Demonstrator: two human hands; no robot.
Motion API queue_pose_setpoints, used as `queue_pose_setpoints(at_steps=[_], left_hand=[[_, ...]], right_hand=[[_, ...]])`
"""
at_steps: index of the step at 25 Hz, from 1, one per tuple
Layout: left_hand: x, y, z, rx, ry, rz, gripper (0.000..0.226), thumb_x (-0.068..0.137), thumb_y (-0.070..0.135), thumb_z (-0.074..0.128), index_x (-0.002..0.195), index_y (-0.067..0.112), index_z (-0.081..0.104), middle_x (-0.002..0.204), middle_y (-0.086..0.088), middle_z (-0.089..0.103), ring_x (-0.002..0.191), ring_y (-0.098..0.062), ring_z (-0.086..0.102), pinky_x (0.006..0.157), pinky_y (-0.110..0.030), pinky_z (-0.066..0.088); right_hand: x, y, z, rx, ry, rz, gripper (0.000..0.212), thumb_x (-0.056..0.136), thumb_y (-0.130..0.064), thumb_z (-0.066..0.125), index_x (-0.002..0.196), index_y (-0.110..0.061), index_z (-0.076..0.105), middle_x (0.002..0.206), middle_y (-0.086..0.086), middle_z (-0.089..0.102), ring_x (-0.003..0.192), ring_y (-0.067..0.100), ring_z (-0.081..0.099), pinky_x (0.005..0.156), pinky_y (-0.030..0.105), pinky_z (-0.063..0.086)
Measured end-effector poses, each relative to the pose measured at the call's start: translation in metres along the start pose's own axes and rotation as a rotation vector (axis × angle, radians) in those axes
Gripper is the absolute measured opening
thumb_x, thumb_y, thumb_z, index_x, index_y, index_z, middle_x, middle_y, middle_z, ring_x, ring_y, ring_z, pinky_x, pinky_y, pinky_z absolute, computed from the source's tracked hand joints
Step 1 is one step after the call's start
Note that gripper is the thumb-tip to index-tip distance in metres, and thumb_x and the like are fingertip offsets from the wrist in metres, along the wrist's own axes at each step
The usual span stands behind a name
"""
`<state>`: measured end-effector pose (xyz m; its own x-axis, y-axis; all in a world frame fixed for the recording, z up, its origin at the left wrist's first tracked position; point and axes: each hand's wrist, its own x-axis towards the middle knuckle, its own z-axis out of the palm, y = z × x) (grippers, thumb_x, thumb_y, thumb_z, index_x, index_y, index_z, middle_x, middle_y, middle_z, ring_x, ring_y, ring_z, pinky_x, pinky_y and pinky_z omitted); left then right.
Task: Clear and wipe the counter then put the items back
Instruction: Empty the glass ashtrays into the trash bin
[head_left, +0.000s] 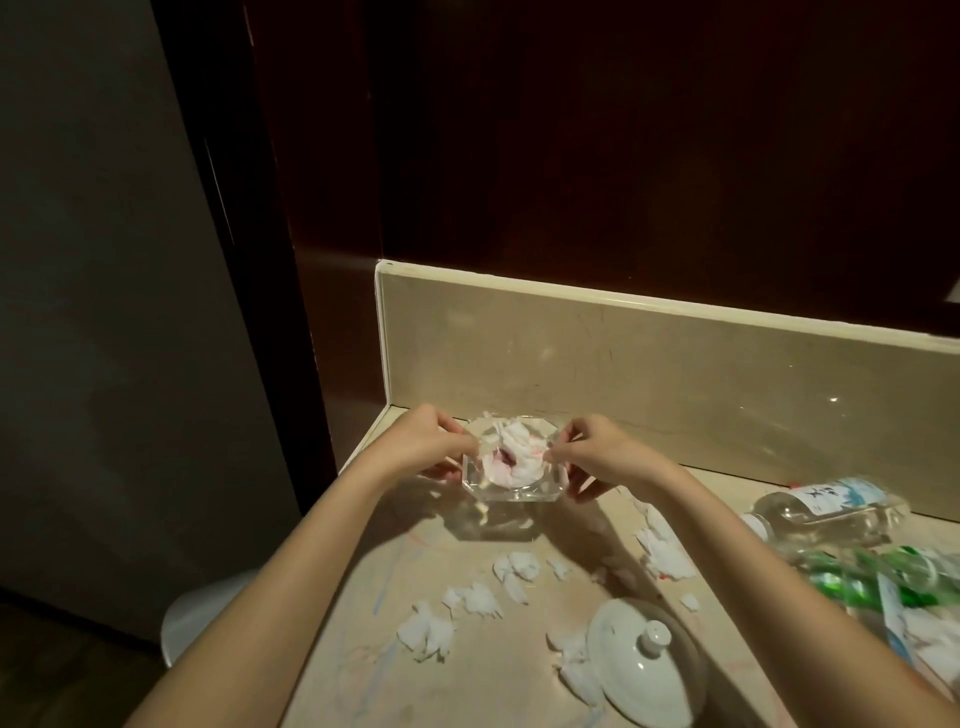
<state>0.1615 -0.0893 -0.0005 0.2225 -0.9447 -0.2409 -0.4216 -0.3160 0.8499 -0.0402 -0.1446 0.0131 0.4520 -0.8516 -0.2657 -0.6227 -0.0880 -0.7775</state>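
A clear glass ashtray (511, 491) holding crumpled white tissue with pink stains (511, 457) is lifted just above the beige counter (467, 670), near the back left corner. My left hand (426, 444) grips its left rim and my right hand (597, 454) grips its right rim, fingers curled on the glass. Several torn white tissue scraps (470, 597) lie scattered on the counter in front. Faint blue and red marks streak the counter top.
A white ceramic lid (641, 662) lies near the front. A clear plastic bottle (826, 506) lies on its side at the right, with a green bottle (878, 579) below it. A beige backsplash (675, 364) runs behind. A white stool (200, 618) stands left of the counter.
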Motion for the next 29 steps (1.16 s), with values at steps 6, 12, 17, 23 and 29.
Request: queue_pose_setpoints(at_steps=[6,12,17,23,29], left_hand=[[-0.037,0.006,-0.02,-0.028,-0.005,0.041,0.01,0.079,0.011,0.073,0.084,0.008,0.065,0.109,-0.017,0.069,0.047,-0.01,0.06,0.056,-0.022,0.053],[-0.081,-0.015,-0.024,0.029,-0.017,0.043,0.017,0.081,0.017,0.073,0.093,0.007,0.067,0.083,-0.004,0.067,0.052,-0.008,0.06,0.049,-0.015,0.048],[-0.132,-0.04,-0.024,0.04,0.004,0.044,0.017,0.081,0.021,0.074,0.093,0.01,0.068,0.078,0.006,0.067,0.053,-0.002,0.062,0.052,-0.012,0.046],[-0.214,-0.079,-0.028,-0.059,0.034,-0.007,0.021,0.081,0.017,0.073,0.099,0.008,0.065,0.081,-0.005,0.072,0.067,-0.018,0.067,0.07,-0.034,0.055],[-0.305,-0.146,-0.01,-0.14,0.083,-0.145,0.013,0.084,0.01,0.07,0.094,0.007,0.063,0.061,0.0,0.068,0.05,-0.009,0.062,0.047,-0.017,0.049]], right_hand=[[-0.042,-0.022,0.012,0.065,0.07,-0.043,0.02,0.09,-0.005,0.055,0.072,-0.006,0.045,0.056,0.008,0.051,0.04,0.014,0.056,0.041,0.022,0.049],[-0.082,-0.02,0.044,0.091,0.08,-0.041,0.023,0.089,-0.003,0.053,0.067,-0.007,0.048,0.057,0.01,0.051,0.039,0.016,0.055,0.041,0.022,0.048],[-0.114,-0.017,0.071,0.081,0.044,-0.058,0.012,0.089,-0.006,0.056,0.082,-0.006,0.046,0.059,0.012,0.055,0.038,0.016,0.057,0.041,0.023,0.049],[-0.16,-0.013,0.114,0.088,-0.042,-0.12,0.012,0.088,-0.005,0.056,0.083,-0.006,0.045,0.059,0.012,0.056,0.038,0.019,0.057,0.042,0.026,0.049],[-0.214,0.019,0.19,0.115,-0.184,-0.134,0.013,0.087,-0.004,0.057,0.084,-0.006,0.044,0.076,0.024,0.062,0.039,0.019,0.057,0.04,0.026,0.047]])
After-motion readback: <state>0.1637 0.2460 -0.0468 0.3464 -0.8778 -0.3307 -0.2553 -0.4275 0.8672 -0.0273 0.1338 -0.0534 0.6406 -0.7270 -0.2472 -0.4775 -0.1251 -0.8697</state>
